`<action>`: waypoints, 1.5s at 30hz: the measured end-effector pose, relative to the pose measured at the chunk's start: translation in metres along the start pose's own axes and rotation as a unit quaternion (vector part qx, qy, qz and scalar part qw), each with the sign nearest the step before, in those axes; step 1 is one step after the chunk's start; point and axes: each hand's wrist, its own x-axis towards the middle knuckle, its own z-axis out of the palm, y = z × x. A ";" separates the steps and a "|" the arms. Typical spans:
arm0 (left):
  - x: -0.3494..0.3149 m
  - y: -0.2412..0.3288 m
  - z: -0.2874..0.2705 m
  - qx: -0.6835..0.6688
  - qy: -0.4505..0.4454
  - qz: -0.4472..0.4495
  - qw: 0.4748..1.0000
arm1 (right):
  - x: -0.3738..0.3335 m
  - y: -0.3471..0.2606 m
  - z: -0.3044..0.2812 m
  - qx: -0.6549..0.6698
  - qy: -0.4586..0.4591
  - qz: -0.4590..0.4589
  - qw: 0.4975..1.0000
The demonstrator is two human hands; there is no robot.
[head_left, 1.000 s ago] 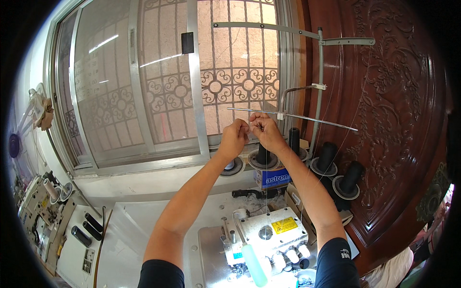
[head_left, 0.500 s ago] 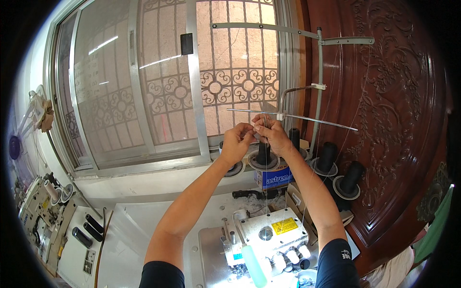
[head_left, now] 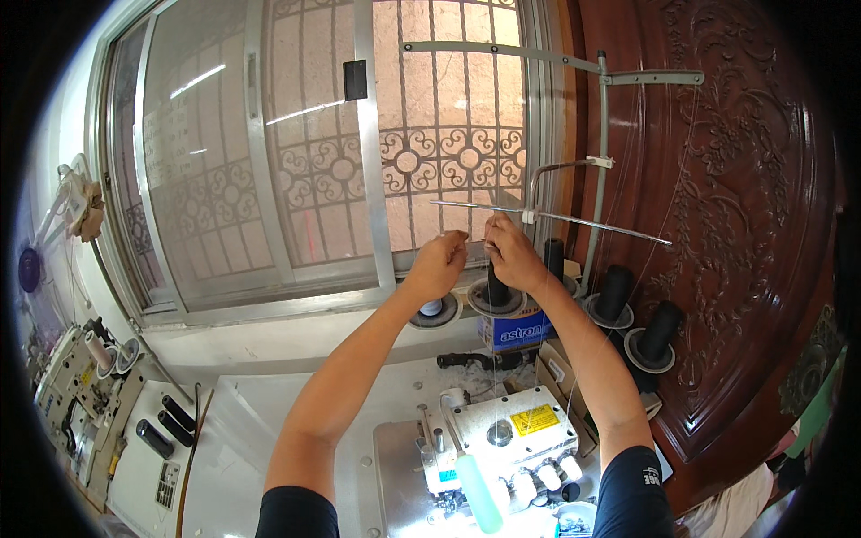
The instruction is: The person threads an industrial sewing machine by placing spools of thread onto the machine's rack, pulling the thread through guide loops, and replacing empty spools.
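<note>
My left hand (head_left: 440, 266) is raised in front of the window with its fingers curled together. Whatever they pinch, if anything, is too small to make out. Close beside it on the right, my right hand (head_left: 514, 256) pinches a fine thread (head_left: 494, 363) just under a thin metal rod (head_left: 619, 232). The thread hangs down toward a white sewing machine (head_left: 538, 414). Below my hands stands a black thread cone (head_left: 492, 289) on a round holder. A white cone (head_left: 430, 308) sits below my left hand, partly hidden by it.
More black cones (head_left: 614, 294) stand at the right by a carved wooden door (head_left: 744, 224). A grey thread stand (head_left: 599, 134) rises behind them. A blue box (head_left: 516, 332) sits under the holders. On the left are another machine (head_left: 76, 412) and several dark spools (head_left: 154, 439).
My hands have drawn apart slightly; the left has moved away from the right one's fingertips. The white cone below my left hand shows more. The whole view has shifted a little.
</note>
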 end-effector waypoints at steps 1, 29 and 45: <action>-0.003 -0.002 -0.003 -0.006 -0.037 -0.029 0.999 | -0.001 0.001 0.000 -0.021 0.009 -0.003 1.000; -0.043 0.023 0.012 0.046 -0.002 -0.067 0.997 | 0.001 -0.005 -0.001 -0.058 -0.010 0.071 0.996; -0.055 0.014 0.020 0.087 0.023 -0.002 0.996 | 0.001 -0.013 0.009 -0.113 -0.067 -0.010 0.991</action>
